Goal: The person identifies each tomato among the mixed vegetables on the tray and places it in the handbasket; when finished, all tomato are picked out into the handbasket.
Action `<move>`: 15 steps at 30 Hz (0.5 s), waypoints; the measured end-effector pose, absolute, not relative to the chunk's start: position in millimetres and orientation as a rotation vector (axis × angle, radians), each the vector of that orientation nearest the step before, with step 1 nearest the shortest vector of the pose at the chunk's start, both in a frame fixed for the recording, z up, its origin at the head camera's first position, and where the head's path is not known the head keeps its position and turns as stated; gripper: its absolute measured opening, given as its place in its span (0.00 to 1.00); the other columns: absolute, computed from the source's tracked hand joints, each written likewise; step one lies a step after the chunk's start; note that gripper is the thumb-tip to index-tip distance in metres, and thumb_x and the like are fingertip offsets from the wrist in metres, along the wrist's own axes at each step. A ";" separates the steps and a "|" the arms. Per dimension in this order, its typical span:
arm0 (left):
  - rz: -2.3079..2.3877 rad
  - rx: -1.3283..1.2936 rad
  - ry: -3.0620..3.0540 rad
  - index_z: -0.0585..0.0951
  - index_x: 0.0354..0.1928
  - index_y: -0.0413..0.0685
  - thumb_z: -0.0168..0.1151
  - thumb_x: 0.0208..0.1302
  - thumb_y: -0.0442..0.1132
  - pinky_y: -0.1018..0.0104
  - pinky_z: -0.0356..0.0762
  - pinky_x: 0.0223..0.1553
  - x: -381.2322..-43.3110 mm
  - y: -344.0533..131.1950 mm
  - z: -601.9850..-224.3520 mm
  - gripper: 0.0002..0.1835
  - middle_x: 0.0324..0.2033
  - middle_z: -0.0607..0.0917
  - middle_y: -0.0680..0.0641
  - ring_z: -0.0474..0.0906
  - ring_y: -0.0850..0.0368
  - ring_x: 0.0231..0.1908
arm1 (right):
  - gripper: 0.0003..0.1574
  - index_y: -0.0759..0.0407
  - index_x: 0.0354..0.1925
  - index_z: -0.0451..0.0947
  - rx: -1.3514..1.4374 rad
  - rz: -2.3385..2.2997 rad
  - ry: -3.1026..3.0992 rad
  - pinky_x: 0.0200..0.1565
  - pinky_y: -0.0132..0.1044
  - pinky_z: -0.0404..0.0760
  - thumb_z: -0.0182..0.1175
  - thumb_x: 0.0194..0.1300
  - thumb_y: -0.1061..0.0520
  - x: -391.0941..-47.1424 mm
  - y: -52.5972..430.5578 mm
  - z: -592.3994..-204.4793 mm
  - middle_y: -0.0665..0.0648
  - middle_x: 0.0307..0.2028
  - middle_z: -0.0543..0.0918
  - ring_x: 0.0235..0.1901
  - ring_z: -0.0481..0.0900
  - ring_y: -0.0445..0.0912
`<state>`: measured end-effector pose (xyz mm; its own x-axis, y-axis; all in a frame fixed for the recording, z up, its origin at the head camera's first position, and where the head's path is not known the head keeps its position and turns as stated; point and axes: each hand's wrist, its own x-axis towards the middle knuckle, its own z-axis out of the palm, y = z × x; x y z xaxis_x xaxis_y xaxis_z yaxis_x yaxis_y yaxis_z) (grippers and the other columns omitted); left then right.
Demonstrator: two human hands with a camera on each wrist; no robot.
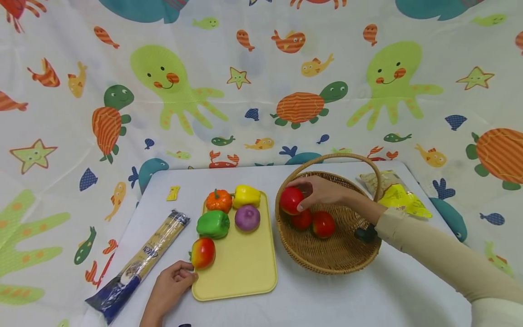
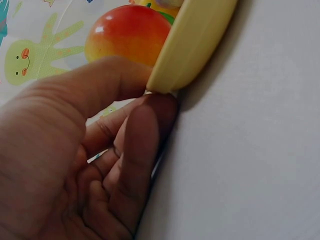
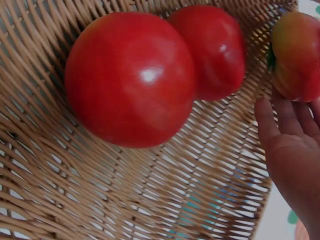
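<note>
In the head view my right hand [image 1: 318, 191] is inside the left part of the wicker basket [image 1: 327, 268], gripping a red-and-yellow fruit [image 1: 291, 200] between thumb and fingers. The right wrist view shows my fingers against this fruit [image 3: 298, 55], with a bit of green leaf. Two red fruits [image 1: 323, 224] lie in the basket below; they look round and glossy up close [image 3: 130, 80]. At the near left corner of the yellow tray [image 1: 234, 284], my left hand [image 1: 173, 286] pinches the rim with thumb and finger. Beside that hand, another red-and-yellow fruit [image 1: 203, 253] lies on the tray.
The tray also bears a green pepper [image 1: 213, 224], a yellow pepper [image 1: 247, 196], a small orange pumpkin [image 1: 219, 201] and a purple onion [image 1: 247, 218]. A long pasta packet [image 1: 140, 263] lies left; a yellow bag [image 1: 402, 200] lies behind the basket, whose handle [image 1: 335, 156] arches overhead.
</note>
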<state>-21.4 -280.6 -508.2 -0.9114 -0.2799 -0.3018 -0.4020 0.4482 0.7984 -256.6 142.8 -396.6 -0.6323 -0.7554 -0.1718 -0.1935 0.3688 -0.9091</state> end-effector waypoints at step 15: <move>1.460 -0.605 2.563 0.82 0.43 0.40 0.72 0.56 0.39 0.68 0.73 0.27 -22.4 -280.5 -507.3 0.15 0.27 0.81 0.48 0.74 0.55 0.24 | 0.41 0.53 0.67 0.71 -0.824 -1.115 2.107 0.52 0.47 0.76 0.73 0.57 0.52 -264.4 149.2 -417.2 0.55 0.55 0.78 0.54 0.74 0.53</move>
<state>-22.4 -280.5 -507.3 -0.9112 -0.2774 -0.3045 -0.4035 0.4517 0.7957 -264.4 149.2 -417.2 -0.6204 -0.7519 -0.2230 -0.2388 0.4519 -0.8595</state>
